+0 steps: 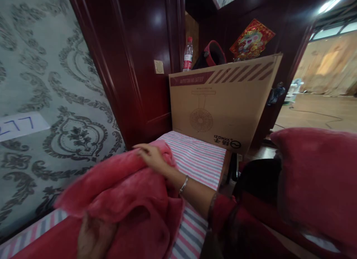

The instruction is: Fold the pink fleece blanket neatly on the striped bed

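Note:
A thick pink plush blanket [131, 184] lies bunched and partly folded over on a striped sheet [195, 155], beside the wall. At its far end rests my right hand [153, 158], a silver bracelet on the wrist, its fingers bent over the folded edge and gripping the cloth. Nearer to me, my left hand [95, 235] holds the lower edge of the fold, with the thumb showing and the fingertips partly hidden by the fabric.
Beyond the sheet stands a large cardboard box [220, 103], with a plastic bottle [188, 54] behind it. At right is another pink plush piece [318, 184], beside a dark seat [259, 177]. Patterned wallpaper [78, 136] bounds the left side.

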